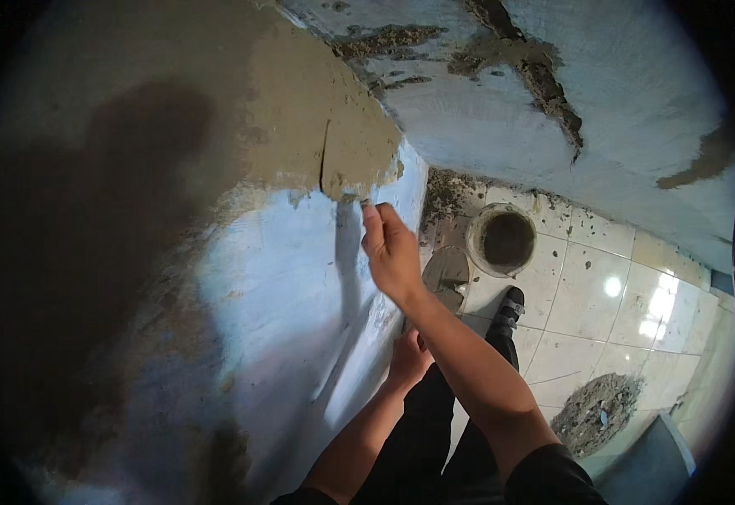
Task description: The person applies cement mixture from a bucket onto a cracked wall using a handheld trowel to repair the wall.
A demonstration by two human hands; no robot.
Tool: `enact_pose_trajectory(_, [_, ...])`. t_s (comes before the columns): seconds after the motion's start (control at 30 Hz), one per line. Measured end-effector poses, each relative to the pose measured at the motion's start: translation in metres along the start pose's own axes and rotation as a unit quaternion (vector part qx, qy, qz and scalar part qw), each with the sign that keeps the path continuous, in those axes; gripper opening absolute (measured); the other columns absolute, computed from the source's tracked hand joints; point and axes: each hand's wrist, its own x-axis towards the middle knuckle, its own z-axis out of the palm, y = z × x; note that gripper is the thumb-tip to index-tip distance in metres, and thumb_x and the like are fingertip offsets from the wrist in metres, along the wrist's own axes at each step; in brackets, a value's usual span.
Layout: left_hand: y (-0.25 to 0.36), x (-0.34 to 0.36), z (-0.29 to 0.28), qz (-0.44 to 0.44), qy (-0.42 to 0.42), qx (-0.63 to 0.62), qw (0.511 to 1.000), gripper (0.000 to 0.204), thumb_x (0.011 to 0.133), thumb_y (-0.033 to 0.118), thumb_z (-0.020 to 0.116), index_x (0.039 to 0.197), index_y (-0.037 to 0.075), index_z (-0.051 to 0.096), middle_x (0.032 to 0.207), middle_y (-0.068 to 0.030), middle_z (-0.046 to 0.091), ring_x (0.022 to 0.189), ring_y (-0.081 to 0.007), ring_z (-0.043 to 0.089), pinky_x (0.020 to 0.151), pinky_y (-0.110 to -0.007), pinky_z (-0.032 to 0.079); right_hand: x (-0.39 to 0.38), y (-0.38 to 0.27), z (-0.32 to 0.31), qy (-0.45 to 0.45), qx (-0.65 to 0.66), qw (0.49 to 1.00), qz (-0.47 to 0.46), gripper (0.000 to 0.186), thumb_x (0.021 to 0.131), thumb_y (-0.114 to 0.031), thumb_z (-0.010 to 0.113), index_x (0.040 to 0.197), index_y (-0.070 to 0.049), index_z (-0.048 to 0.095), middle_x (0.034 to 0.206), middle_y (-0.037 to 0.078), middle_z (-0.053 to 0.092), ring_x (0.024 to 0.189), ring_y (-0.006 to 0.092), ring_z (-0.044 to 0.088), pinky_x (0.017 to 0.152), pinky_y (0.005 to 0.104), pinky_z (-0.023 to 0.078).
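Observation:
My right hand [391, 252] is closed round the handle of a trowel, most of which the fingers hide. Its mortar-smeared blade [339, 172] lies against the wall, one edge showing as a dark line, at the lower border of the wet mortar [317, 109]. Lower and nearer, my left hand [409, 360] is curled round a dark grip. Beyond it shows a rounded grey mortar board [446, 273] with mortar on it; my right forearm partly covers where the two seem to join.
A round bucket [503, 240] of grey mortar stands on the tiled floor [569, 286] by the corner. My foot [510, 310] is just this side of it. Rubble [599, 412] is heaped at right beside a grey curved container [649, 471]. The right wall [620, 93] has mortar-filled channels.

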Motion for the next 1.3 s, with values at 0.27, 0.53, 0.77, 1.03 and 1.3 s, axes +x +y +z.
enact_pose_trajectory(0.27, [-0.007, -0.002, 0.005, 0.132, 0.178, -0.125, 0.967, 0.040, 0.099, 0.027, 0.066, 0.130, 0.003, 0.062, 0.107, -0.0200, 0.070, 0.108, -0.0291, 0.067, 0.094, -0.044, 0.051, -0.105, -0.009, -0.050, -0.153, -0.110, 0.982, -0.012, 0.027, 0.105, -0.033, 0.059, 0.102, -0.006, 0.060, 0.066, 0.016, 0.058, 0.058, 0.0315, 0.060, 0.058, 0.0377, 0.047])
enact_pose_trajectory(0.53, [0.033, -0.012, -0.035, -0.010, 0.081, -0.037, 0.996, 0.030, 0.098, 0.021, 0.071, 0.114, -0.005, 0.067, 0.078, -0.0072, 0.067, 0.071, -0.0121, 0.060, 0.067, -0.031, 0.050, -0.120, 0.017, -0.203, -0.039, -0.369, 0.928, -0.031, 0.028, 0.100, -0.021, 0.064, 0.121, -0.003, 0.060, 0.090, 0.020, 0.070, 0.081, 0.0392, 0.070, 0.072, 0.0440, 0.054])
enact_pose_trajectory(0.77, [0.070, -0.009, -0.044, -0.021, 0.027, -0.120, 0.992, 0.025, 0.100, 0.019, 0.069, 0.114, -0.002, 0.067, 0.076, 0.0002, 0.063, 0.055, -0.0038, 0.048, 0.049, -0.024, 0.038, -0.110, 0.027, -0.245, -0.062, -0.517, 0.838, -0.162, 0.034, 0.092, -0.012, 0.070, 0.124, -0.008, 0.059, 0.104, 0.013, 0.065, 0.094, 0.0356, 0.066, 0.079, 0.0449, 0.053])
enact_pose_trajectory(1.03, [0.111, -0.013, -0.032, -0.088, -0.071, -0.249, 0.962, 0.021, 0.102, 0.016, 0.065, 0.113, -0.002, 0.067, 0.080, -0.0005, 0.059, 0.047, -0.0032, 0.043, 0.041, -0.022, 0.032, -0.080, 0.050, -0.279, -0.089, -0.497, 0.838, -0.206, 0.033, 0.094, -0.013, 0.068, 0.126, -0.010, 0.059, 0.099, 0.011, 0.064, 0.091, 0.0353, 0.065, 0.077, 0.0445, 0.053])
enact_pose_trajectory(1.3, [0.112, -0.029, 0.003, -0.111, -0.051, -0.293, 0.948, 0.021, 0.104, 0.017, 0.062, 0.113, -0.001, 0.067, 0.081, 0.0006, 0.057, 0.047, -0.0028, 0.041, 0.041, -0.022, 0.032, -0.087, 0.085, -0.354, -0.120, -0.465, 0.852, -0.209, 0.034, 0.092, -0.008, 0.069, 0.125, -0.006, 0.061, 0.097, 0.014, 0.063, 0.089, 0.0370, 0.063, 0.077, 0.0460, 0.052])
